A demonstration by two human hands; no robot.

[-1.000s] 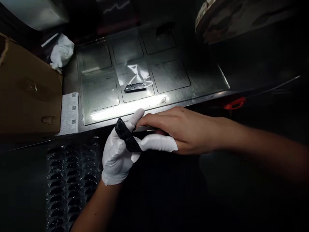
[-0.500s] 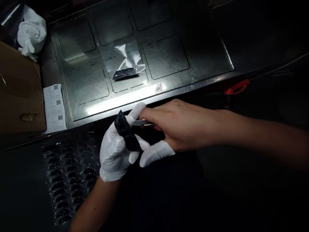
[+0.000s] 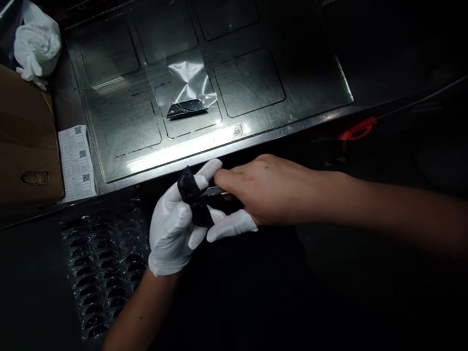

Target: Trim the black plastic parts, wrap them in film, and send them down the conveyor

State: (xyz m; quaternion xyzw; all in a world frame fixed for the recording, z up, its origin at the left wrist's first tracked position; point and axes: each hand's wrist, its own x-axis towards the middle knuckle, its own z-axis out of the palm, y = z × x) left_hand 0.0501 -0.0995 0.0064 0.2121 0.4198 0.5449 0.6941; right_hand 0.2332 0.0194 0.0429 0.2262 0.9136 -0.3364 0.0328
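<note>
My left hand (image 3: 170, 229), in a white glove, grips a small black plastic part (image 3: 195, 197) with one slanted end pointing up. A knife with a thin metal blade (image 3: 216, 191) is in my right hand (image 3: 256, 187), its tip against or just behind the part's right edge; I cannot tell which. White cloth covers one finger of the right hand, stretched out below the part, while the others curl round the knife, whose handle is mostly hidden. On the metal-topped table ahead lies a similar black part (image 3: 187, 109) in a clear plastic bag (image 3: 190, 78).
Several bagged black parts (image 3: 87, 281) lie in rows at lower left. A cardboard box (image 3: 29, 146), a sheet of printed labels (image 3: 75, 161) and a crumpled white bundle (image 3: 38, 44) stand at the left. Something with a red handle (image 3: 357, 130) is beyond the table edge (image 3: 219, 146).
The view has shifted slightly, moving the table things a little left. Both hands stay together at the black part, and the knife has moved only slightly against it.
</note>
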